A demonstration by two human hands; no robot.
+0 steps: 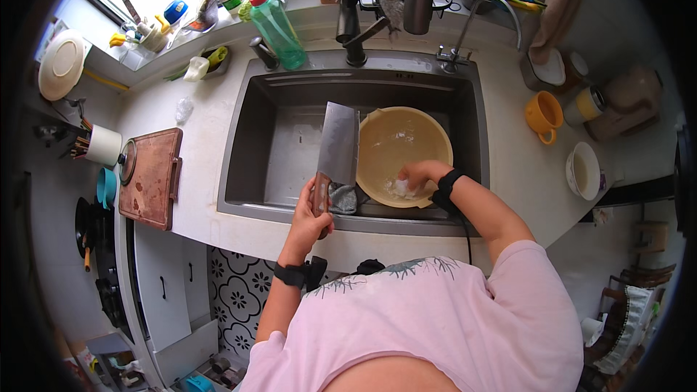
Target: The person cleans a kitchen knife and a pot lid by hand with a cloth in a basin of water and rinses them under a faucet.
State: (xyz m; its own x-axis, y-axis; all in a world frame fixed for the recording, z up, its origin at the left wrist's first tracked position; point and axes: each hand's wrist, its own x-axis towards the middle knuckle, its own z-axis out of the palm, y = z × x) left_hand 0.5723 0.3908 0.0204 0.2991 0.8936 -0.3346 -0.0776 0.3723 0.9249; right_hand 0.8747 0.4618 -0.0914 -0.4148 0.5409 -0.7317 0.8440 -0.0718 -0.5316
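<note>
My left hand [311, 216] grips the wooden handle of a cleaver [338, 141], its broad metal blade pointing away from me over the sink [288, 136]. My right hand [422, 173] reaches into a yellow plastic basin [405, 120] of water in the sink's right part. Its fingers are curled on a soft whitish thing [402, 189], partly under water; I cannot tell exactly what it is. A grey cloth [343, 198] lies by the sink's front wall, between the cleaver handle and the basin.
A dark faucet [354, 38] and a slim curved tap [463, 27] stand behind the sink, with a green pump bottle [277, 32] at the back left. A wooden cutting board [152, 179] lies left. An orange mug [543, 114] and a white bowl [582, 171] stand right.
</note>
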